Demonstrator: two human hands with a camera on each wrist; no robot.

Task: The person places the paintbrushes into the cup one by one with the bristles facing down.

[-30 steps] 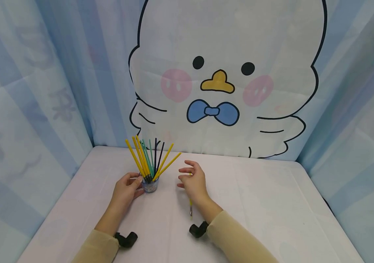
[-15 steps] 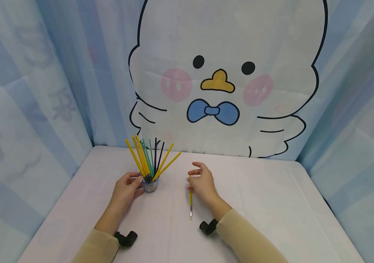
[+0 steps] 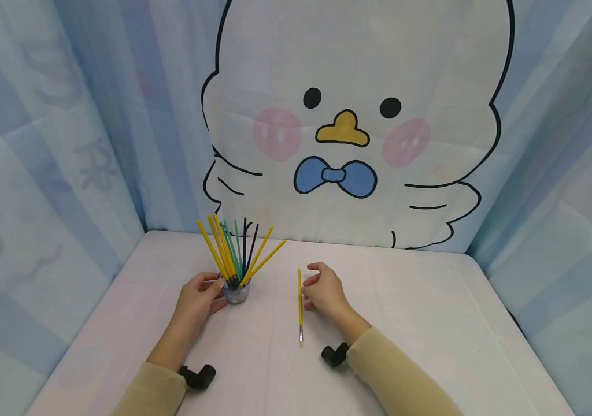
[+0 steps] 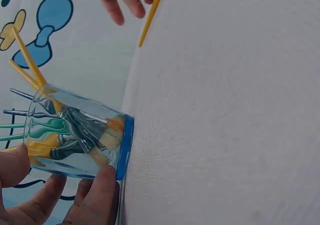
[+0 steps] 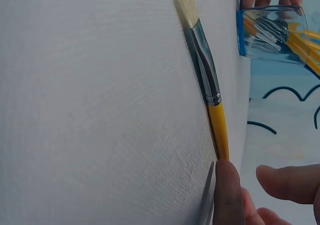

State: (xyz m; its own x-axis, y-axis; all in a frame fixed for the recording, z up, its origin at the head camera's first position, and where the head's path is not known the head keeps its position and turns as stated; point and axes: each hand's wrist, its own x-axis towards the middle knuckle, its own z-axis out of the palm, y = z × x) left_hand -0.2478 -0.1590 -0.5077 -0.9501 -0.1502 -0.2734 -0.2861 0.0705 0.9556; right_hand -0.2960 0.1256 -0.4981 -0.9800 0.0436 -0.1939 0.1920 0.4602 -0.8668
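My left hand (image 3: 196,296) holds a small clear cup (image 3: 236,296) upright on the table, thumb and fingers against its side. In the left wrist view the cup (image 4: 75,135) shows a blue base, with several paintbrushes standing bristles down inside. Their yellow, green and dark handles fan out above the rim. Right of the cup, a single yellow-handled paintbrush (image 3: 300,300) lies on the table, pale bristles toward me. Beside its handle is my right hand (image 3: 327,293), fingers loosely bent. In the right wrist view one fingertip (image 5: 228,177) overlaps the handle, while the thumb stays apart from it.
The table (image 3: 421,323) has a pale cover. Behind it hangs a curtain (image 3: 348,214) printed with a cartoon bird, and striped blue curtains (image 3: 46,173) enclose the sides. Black wrist mounts (image 3: 199,377) stick out near both sleeves.
My right hand has shifted right and a little nearer to me, uncovering the lone paintbrush, which stays on the table. The left hand and the cup have stayed in place.
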